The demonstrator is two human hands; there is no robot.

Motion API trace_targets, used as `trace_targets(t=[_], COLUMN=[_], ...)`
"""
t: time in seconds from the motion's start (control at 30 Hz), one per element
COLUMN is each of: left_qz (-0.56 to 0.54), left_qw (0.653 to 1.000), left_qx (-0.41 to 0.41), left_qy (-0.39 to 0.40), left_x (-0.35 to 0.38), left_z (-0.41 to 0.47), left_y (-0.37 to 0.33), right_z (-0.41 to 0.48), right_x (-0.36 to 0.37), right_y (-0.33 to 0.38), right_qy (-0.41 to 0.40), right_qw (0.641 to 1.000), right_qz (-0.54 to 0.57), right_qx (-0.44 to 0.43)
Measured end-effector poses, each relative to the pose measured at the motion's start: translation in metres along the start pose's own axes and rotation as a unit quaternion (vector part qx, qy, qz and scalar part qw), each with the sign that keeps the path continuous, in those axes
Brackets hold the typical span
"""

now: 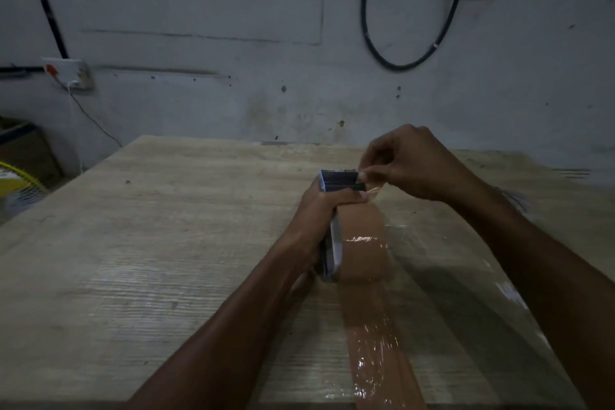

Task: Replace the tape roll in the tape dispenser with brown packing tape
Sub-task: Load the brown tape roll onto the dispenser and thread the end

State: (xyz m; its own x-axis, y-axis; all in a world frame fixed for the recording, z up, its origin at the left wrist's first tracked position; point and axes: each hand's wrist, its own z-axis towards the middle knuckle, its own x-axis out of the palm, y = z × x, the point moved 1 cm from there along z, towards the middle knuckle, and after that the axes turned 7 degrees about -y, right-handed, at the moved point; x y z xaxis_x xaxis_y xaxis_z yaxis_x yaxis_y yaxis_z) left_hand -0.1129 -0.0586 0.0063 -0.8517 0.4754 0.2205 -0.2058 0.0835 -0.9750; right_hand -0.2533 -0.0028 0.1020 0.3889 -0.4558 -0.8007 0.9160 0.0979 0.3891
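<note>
A brown packing tape roll (364, 243) sits in the tape dispenser (334, 253) on the wooden table (149, 243), right of centre. My left hand (322, 210) wraps around the dispenser's frame from the left. The dispenser's dark front end (339, 180) points away from me. My right hand (409, 163) pinches the clear-looking loose end of the tape (371, 191) at that front end, thumb and forefinger closed on it. A strip of brown tape (379, 343) lies stuck along the table from the roll toward me.
A grey wall stands behind the table, with a black cable loop (399, 27) and a white socket (68, 73) with a cord. A yellow fan (16, 186) sits low at the left. Shiny clear film (509, 293) lies on the table's right side.
</note>
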Motion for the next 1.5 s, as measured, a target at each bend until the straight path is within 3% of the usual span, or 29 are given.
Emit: trace_targets(t=[0.2,0.43,0.8,1.5], left_qz=[0.002,-0.005,-0.008,0.02], left_qw=[1.0,1.0,0.999,0.998], left_qx=[0.016,0.002,0.003,0.034], left_qy=[0.003,0.019,0.036,0.04], left_x=[0.0,-0.003,-0.004,0.002], left_z=[-0.001,-0.001,-0.004,-0.009], left_y=[-0.002,-0.003,-0.004,-0.01], right_z=[0.002,0.0,0.001,0.018], right_x=[-0.004,0.02,0.021,0.014], right_y=[0.011,0.01,0.008,0.029], right_qy=[0.007,-0.086,-0.15,-0.118], right_qw=[0.99,0.983,0.977,0.969], right_qz=[-0.097,-0.12,-0.083,-0.096], right_qx=[-0.101,-0.109,-0.124,-0.193])
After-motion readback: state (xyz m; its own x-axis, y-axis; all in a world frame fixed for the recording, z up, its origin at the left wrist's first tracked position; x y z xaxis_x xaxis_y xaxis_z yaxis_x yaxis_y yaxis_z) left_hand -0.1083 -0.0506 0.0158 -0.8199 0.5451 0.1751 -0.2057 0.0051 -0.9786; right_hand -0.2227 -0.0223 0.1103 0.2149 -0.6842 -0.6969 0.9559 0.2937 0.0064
